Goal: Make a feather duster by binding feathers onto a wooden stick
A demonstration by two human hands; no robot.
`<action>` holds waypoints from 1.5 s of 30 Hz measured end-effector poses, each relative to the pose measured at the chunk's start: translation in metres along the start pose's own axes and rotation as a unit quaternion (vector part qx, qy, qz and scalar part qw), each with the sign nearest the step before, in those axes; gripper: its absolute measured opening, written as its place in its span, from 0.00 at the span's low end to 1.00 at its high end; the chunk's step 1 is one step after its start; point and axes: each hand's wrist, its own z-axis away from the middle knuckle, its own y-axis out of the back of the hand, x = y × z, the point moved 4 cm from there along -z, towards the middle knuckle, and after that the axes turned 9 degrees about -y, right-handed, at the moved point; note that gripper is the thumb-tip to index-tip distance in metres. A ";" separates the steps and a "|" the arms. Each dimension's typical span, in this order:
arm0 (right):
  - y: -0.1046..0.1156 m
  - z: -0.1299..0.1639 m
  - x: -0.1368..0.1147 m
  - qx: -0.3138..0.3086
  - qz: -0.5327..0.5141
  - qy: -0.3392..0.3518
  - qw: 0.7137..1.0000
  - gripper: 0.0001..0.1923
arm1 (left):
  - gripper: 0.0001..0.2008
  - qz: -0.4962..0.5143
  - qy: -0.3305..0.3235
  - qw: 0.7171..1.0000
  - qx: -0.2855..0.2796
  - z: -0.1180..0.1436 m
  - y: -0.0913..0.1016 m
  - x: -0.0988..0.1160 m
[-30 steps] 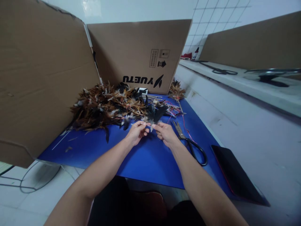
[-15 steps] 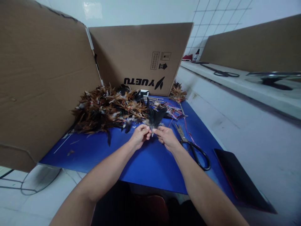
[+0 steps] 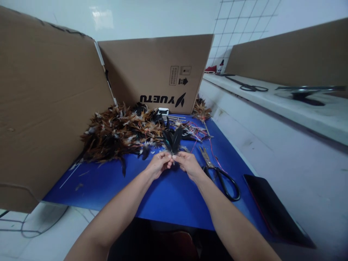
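My left hand (image 3: 158,165) and my right hand (image 3: 187,164) meet fingertip to fingertip above the blue mat (image 3: 168,188). Together they pinch the quill ends of a small bunch of black feathers (image 3: 172,140), which fans upward from the fingers. Just behind the hands lies a big heap of brown, black and white feathers (image 3: 122,132). Black-handled scissors (image 3: 220,174) lie on the mat right of my right hand.
Cardboard sheets stand as walls at the left (image 3: 46,105) and back (image 3: 154,72). Thin sticks and red threads (image 3: 193,128) lie behind the scissors. A dark flat tablet (image 3: 272,206) rests at the right. On the far white ledge lie other scissors (image 3: 250,87).
Both hands have drawn slightly nearer to me and closer together, and the black feather bunch now stands more upright. The view has shifted a little.
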 end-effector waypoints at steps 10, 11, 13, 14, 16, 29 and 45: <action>-0.001 0.000 -0.003 0.021 0.000 0.015 1.000 0.15 | 0.11 -0.019 0.017 0.999 -0.024 -0.001 0.001 -0.001; 0.000 0.000 -0.003 0.023 -0.002 0.015 1.000 0.14 | 0.11 -0.025 0.021 0.999 -0.028 -0.001 0.001 -0.001; 0.000 0.000 -0.003 0.023 -0.005 0.016 1.000 0.13 | 0.11 -0.034 0.028 0.998 -0.033 0.000 0.001 -0.002; -0.001 0.000 -0.004 0.021 -0.004 0.017 1.000 0.13 | 0.11 -0.036 0.030 0.998 -0.035 0.000 0.001 -0.002; -0.001 0.000 -0.004 0.015 0.001 0.021 1.000 0.12 | 0.12 -0.041 0.033 0.998 -0.043 0.001 0.001 -0.002; -0.001 -0.003 0.001 0.001 0.052 0.041 0.998 0.13 | 0.13 -0.047 0.072 0.994 -0.073 0.003 0.003 0.002; 0.009 -0.003 -0.001 0.044 0.197 0.086 0.976 0.15 | 0.13 -0.062 0.065 0.995 -0.038 0.001 0.004 0.000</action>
